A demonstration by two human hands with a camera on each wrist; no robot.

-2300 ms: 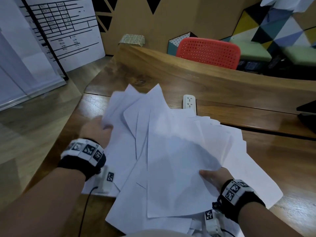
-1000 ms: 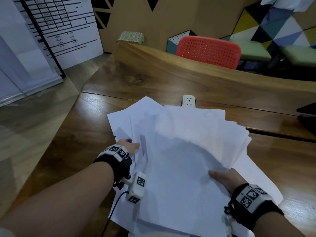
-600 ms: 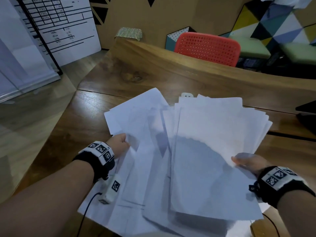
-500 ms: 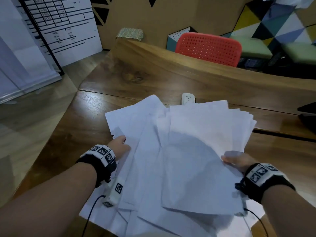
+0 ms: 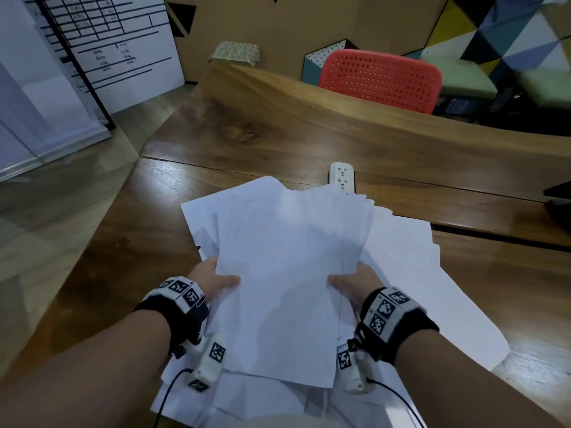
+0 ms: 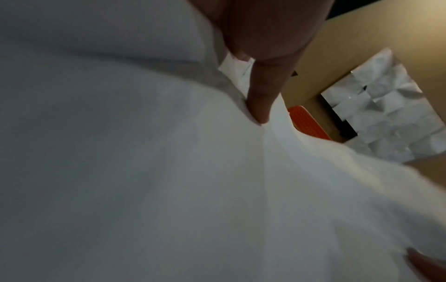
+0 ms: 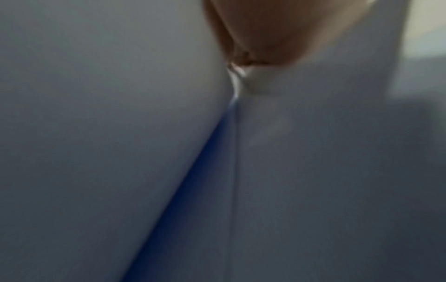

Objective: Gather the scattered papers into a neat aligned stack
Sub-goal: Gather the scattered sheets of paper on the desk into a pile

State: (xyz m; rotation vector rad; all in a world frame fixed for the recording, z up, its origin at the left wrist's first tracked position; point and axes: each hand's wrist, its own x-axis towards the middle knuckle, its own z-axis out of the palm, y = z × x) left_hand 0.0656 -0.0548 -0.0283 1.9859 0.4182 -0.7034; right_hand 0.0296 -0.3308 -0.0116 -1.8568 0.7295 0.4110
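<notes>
Both hands are holding a loose bunch of white papers (image 5: 287, 273) above the wooden desk (image 5: 247, 128), one hand at each side edge of the bunch. The left hand (image 5: 213, 281) is gripping the left edge, its thumb lying across the top sheet and the rest of its fingers hidden underneath; in the left wrist view one finger (image 6: 260, 103) is pressing straight into the white sheet, which is creasing around its tip. The right hand (image 5: 352, 284) is gripping the right edge the same way, thumb on top, the other fingers out of sight below; the right wrist view is blurred and is showing only skin pinched against paper at close range. The sheets in the bunch are not lining up: their far corners are fanning out at different angles, and the near edges are staggered too. More papers are lying flat on the desk beneath and to the right of the held bunch, one large sheet (image 5: 432, 304) spreading well out past the right wrist. A white power strip (image 5: 342, 177) is sitting on the desk just beyond the far edge of the papers, partly covered by them. A red chair (image 5: 380, 78) is standing behind the desk's far side, and a whiteboard (image 5: 108, 41) is leaning at the far left.
</notes>
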